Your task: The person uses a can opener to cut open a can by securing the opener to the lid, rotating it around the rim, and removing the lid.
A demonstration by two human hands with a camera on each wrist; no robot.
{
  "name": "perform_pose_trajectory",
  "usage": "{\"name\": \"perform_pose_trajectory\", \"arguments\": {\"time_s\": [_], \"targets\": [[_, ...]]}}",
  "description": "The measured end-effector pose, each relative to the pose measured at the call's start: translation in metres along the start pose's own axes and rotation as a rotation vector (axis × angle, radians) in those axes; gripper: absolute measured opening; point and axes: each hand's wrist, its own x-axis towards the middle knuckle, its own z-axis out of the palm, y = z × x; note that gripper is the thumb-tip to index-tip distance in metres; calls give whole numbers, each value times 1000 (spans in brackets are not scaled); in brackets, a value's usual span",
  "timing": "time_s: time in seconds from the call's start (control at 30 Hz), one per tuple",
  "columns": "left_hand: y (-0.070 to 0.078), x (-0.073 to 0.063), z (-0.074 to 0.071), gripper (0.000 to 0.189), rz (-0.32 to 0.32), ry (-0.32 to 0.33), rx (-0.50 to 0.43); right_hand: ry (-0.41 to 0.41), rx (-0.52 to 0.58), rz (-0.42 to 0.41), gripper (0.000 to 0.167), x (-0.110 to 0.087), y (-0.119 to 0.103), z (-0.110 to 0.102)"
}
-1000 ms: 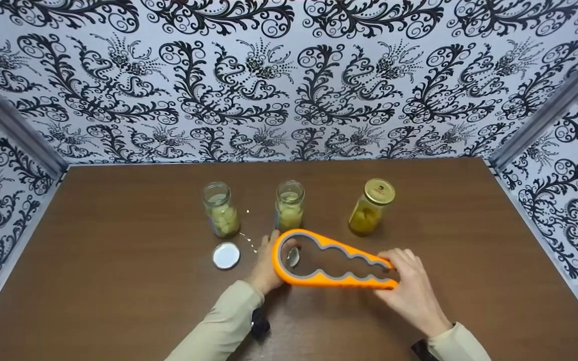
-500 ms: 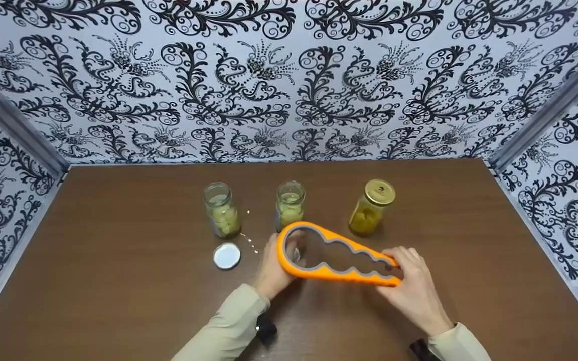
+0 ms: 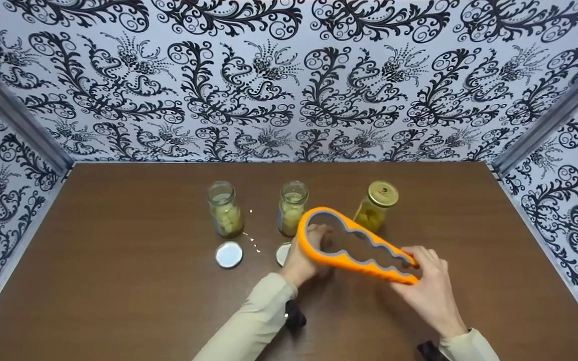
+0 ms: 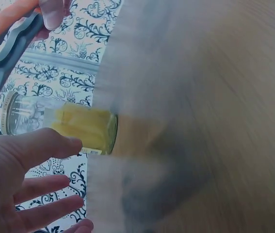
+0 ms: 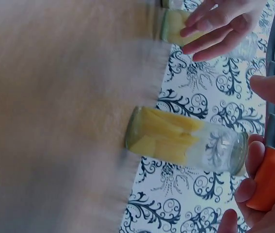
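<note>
My right hand (image 3: 432,286) grips the handle ends of an orange jar opener (image 3: 369,269) with a grey scalloped inner edge. The opener is held above the table, its round end pointing left. My left hand (image 3: 301,260) is behind that round end in the head view, partly covered by it. In the left wrist view its fingers (image 4: 45,211) are spread and hold nothing. Beyond the hands stands a glass jar (image 3: 371,214) of yellow pieces in liquid, with a gold lid (image 3: 383,193) on it. The left hand is held out towards this jar, and the opener overlaps its lower part.
Two lidless jars with pale contents, a left jar (image 3: 227,218) and a middle jar (image 3: 292,210), stand on the brown table (image 3: 143,250). A white-sided lid (image 3: 229,254) lies before the left one. Another lid (image 3: 282,253) is partly behind my left hand. Small droplets (image 3: 252,239) dot the table.
My left hand has moved right, away from the lid before the middle jar, leaving it on the table. The right hand and opener have shifted right, the round end rising towards the lidded jar.
</note>
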Motion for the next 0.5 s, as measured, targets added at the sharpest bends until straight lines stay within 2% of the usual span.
{"name": "perform_pose_trajectory", "arguments": {"time_s": [0.13, 0.37, 0.5], "targets": [[-4, 9, 10, 40, -34, -18, -5, 20, -29, 18, 51, 4, 0, -7], [-4, 28, 23, 44, -189, -96, -57, 55, -43, 81, 49, 8, 3, -19], [-2, 41, 27, 46, -206, -87, -116, 77, -56, 117, 49, 10, 5, -24]]}}
